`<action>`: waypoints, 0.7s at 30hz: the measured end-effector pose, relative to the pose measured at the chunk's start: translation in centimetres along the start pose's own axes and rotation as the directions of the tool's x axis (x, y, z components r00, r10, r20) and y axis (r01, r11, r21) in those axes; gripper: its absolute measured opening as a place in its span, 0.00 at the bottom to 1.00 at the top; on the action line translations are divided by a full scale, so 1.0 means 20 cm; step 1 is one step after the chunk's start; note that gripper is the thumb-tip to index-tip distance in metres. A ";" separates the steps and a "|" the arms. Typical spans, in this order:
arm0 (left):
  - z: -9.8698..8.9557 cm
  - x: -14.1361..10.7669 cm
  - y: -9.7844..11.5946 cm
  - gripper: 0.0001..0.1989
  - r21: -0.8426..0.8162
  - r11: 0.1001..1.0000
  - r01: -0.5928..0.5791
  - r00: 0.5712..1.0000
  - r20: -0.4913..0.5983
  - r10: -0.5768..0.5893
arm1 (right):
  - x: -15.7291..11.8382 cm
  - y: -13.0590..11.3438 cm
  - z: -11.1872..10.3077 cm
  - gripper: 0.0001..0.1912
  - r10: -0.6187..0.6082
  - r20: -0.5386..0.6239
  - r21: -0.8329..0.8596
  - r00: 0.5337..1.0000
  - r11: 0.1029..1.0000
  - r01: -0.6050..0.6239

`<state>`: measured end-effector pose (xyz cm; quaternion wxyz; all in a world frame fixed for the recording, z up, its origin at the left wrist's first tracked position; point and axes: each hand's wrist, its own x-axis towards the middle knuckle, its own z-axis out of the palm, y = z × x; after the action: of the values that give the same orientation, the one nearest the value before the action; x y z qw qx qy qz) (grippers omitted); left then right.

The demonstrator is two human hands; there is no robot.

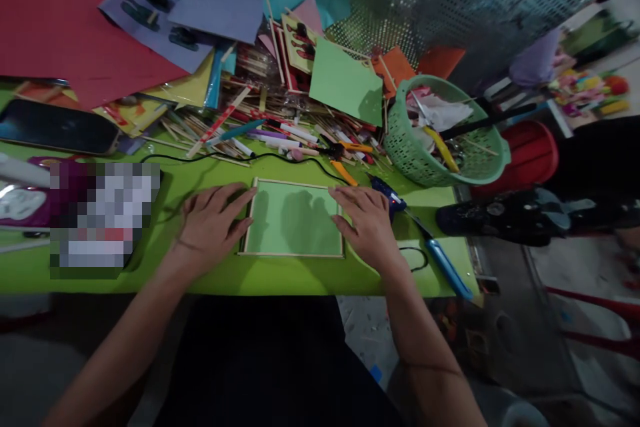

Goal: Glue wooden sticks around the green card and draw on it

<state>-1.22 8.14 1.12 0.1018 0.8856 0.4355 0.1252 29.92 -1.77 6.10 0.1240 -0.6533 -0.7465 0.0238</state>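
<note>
A light green paper sheet [295, 220] lies flat in front of me, edged on all sides by a thin frame of wooden sticks [293, 255]. My left hand [213, 217] rests with fingers stretched out, its fingertips at the frame's left side. On the opposite side, my right hand [367, 220] has its fingers extended and touches the frame's right edge near the top corner. Neither hand wraps round anything. Just beyond my right hand are a dark blue glue gun [385, 192] and a blue utility knife [447, 267].
A green basket [395, 130] full of odds and ends stands at the back right. Loose sticks, markers [300, 132] and an orange-handled tool [345, 170] clutter the back. Coloured paper [55, 20] piles up behind. A phone [60, 127] and a blurred-out item [107, 213] lie left.
</note>
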 end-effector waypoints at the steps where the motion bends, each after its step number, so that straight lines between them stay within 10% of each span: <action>1: 0.00 0.00 0.00 0.24 0.002 1.000 -0.003 1.000 -0.003 0.003 | 0.04 -0.03 -0.01 0.24 -0.030 0.024 0.027 0.999 0.999 0.029; 10: 0.03 -0.04 -0.02 0.25 -0.032 0.999 -0.036 0.999 -0.015 0.035 | 0.38 -0.29 0.13 0.24 -0.183 0.217 -0.005 0.959 0.982 0.189; 21: 0.01 -0.06 -0.02 0.24 -0.111 0.993 -0.037 0.999 0.007 0.038 | 0.42 -0.33 0.19 0.24 -0.170 0.258 -0.092 0.951 0.975 0.200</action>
<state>-2.13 7.41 0.66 0.1506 0.8871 0.4108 0.1470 21.68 6.05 5.11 -0.0073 -0.5784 -0.8142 0.0500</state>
